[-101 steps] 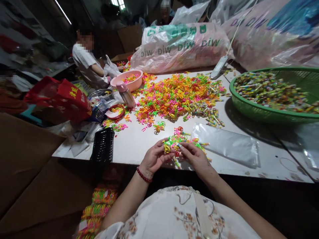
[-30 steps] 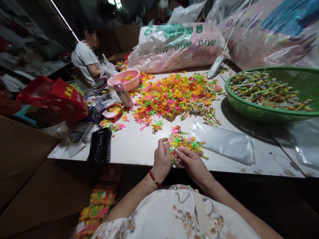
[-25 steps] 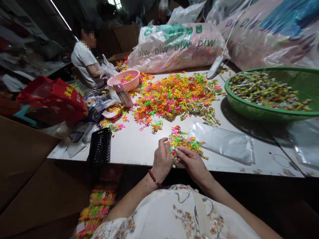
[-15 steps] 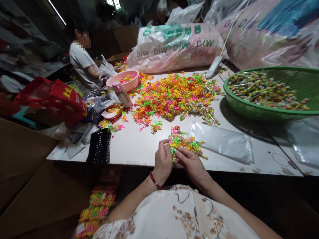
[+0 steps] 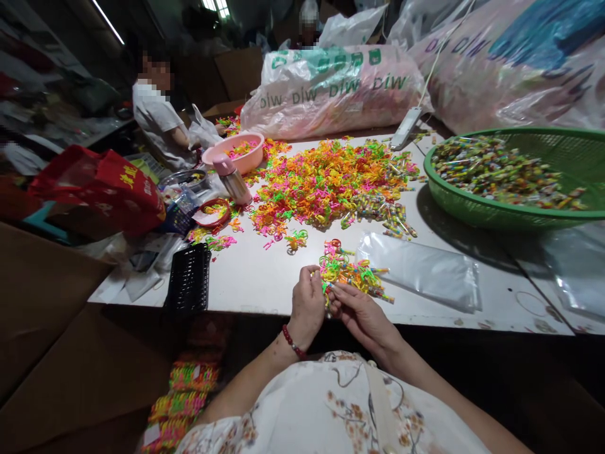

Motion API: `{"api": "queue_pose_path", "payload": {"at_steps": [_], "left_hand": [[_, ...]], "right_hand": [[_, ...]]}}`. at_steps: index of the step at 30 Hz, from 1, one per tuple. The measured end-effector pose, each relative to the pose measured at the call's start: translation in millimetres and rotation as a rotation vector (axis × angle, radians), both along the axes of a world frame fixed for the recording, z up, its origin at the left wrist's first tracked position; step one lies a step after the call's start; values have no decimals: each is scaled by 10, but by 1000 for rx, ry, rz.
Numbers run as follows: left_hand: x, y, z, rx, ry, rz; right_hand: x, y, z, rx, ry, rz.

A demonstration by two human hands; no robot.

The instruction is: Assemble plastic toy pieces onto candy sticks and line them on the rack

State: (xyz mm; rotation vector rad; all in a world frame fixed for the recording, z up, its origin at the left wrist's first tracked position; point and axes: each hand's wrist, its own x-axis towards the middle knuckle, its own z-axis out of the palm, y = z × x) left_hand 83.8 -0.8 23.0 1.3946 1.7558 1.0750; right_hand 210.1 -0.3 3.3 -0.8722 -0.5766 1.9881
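Room: dim and crowded; its far side is too dark to make out.
Table [image 5: 255,277]: white and scuffed, cut off at the right edge of the view.
Sacks: a clear printed sack [image 5: 331,88] lies just behind the heap [image 5: 326,183] of neon plastic pieces; a second sack [image 5: 510,63], right of the heap, is cut off.
Writing: "DiW" repeats along both sacks. The yellow characters on the red bag [image 5: 104,189], left of the heap, are unreadable.
Green basket [image 5: 472,211]: right of the heap, partly out of view, full of small multicoloured pieces too tiny to identify.
Co-worker [image 5: 155,120]: seated well left of the heap, beyond the table's far corner.
Clear bags [image 5: 425,268]: flat, nearer than the heap.
Pink bowl [image 5: 246,165]: at the heap's far left edge.
Small pile [image 5: 350,268]: on the heap's near side, apart from it.
Left hand [image 5: 307,302]: curled tight at the small pile's near edge; its palm is hidden.
Right hand [image 5: 362,315]: fingertips pinched narrow against the left hand.
Held pieces [image 5: 326,289]: green and yellow bits between both hands, shape unclear.
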Motion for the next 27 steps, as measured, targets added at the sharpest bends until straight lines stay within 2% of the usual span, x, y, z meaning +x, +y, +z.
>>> {"api": "queue_pose_path", "payload": {"at_steps": [4, 7, 10, 14, 16, 18, 20, 22, 25, 27], "left_hand": [[-5, 1, -6, 9, 45, -23], [-19, 3, -9, 16, 68, -26], [-50, 20, -12, 12, 43, -22], [-76, 58, -42, 19, 6, -2], [-72, 82, -67, 10, -7, 18], [-70, 120, -90, -10, -24, 13], [-87, 185, -106, -25, -36, -19], [-135, 292, -117, -33, -27, -34], [-265, 540, -145, 12, 66, 41], [-361, 740, -186, 105, 179, 86]], "right_hand": [[9, 4, -36, 25, -33, 6], [17, 12, -50, 120, -159, -16], [31, 15, -45, 340, -402, -56], [35, -1, 0, 749, -671, -87], [32, -5, 15, 875, -760, -51], [39, 6, 7, 930, -815, -2], [70, 38, -21, 956, -863, 25], [129, 95, -54, 984, -946, -21], [253, 222, -66, 1087, -1137, -165], [339, 338, -33, 1178, -1289, -203]]}}
